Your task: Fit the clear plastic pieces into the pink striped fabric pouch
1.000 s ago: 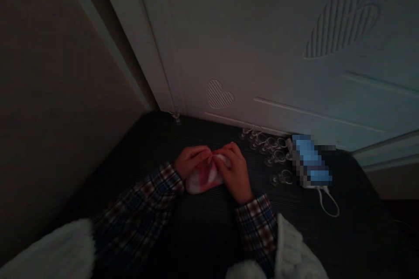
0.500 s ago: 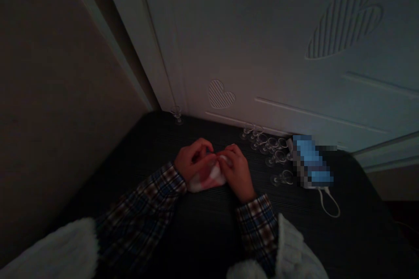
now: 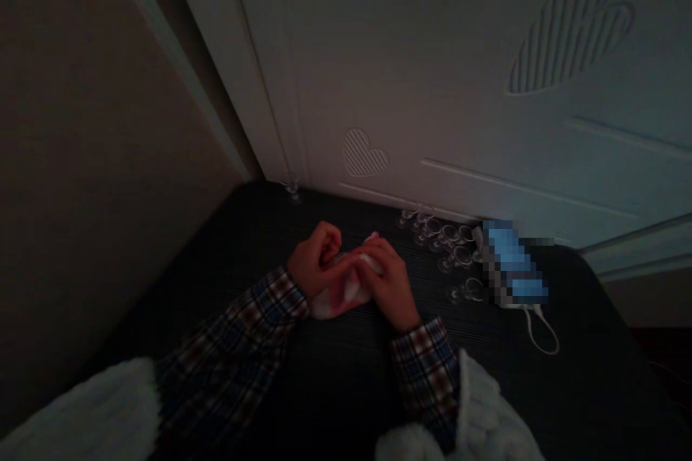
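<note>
A red-and-white cloth [image 3: 339, 297] is bunched between my two hands, just above the dark table. My left hand [image 3: 318, 261] is closed on its left side, with the fingers curled and the thumb pressed along the fabric. On the other side my right hand [image 3: 390, 284] grips the cloth, its fingers bent over the upper edge. A small reddish end of the fabric sticks up past the right fingers. Whether anything is wrapped inside the cloth is hidden. Right of my right hand, the closest small stemmed glass [image 3: 466, 291] stands on the table.
Several more small clear glasses [image 3: 448, 236] stand grouped near the back edge. One glass [image 3: 293, 189] is alone at the far left corner. A phone-like device with a blurred, lit screen [image 3: 513, 259] and a white cable [image 3: 540, 335] lies at right. A white panel with heart reliefs [image 3: 365, 153] rises behind the table [image 3: 335, 389].
The fingers of my left hand have curled in more tightly. A bit of cloth now shows above my right fingers. Both hands stay in nearly the same place.
</note>
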Motion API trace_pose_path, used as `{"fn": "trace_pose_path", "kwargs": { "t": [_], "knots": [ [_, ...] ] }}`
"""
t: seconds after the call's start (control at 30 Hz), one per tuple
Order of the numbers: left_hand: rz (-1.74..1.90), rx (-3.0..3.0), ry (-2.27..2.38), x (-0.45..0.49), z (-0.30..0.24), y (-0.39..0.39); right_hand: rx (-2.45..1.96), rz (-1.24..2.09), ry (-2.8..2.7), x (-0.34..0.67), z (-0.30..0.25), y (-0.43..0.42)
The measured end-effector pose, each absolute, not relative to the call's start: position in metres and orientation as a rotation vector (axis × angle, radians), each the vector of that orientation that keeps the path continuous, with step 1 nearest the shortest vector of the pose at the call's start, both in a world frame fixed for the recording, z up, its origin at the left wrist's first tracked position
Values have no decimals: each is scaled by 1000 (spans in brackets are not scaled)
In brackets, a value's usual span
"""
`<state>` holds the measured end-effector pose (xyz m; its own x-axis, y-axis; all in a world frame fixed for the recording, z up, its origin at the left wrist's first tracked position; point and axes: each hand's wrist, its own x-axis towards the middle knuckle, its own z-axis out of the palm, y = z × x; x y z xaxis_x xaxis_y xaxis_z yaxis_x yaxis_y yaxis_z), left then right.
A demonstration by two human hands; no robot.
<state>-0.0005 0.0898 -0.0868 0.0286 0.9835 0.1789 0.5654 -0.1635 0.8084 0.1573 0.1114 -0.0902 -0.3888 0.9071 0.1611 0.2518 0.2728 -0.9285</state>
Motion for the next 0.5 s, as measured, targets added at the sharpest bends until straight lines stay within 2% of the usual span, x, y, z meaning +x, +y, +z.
{"fn": "trace_pose_path", "kwargs": {
  "t": [0.33, 0.5],
  "knots": [
    [950, 1730, 1536, 1, -88, 91, -1069, 1091, -1931, 162, -89, 113],
    [794, 1813, 1605, 4, -88, 87, -1184, 993, -2027, 162, -94, 113]
  ]
}}
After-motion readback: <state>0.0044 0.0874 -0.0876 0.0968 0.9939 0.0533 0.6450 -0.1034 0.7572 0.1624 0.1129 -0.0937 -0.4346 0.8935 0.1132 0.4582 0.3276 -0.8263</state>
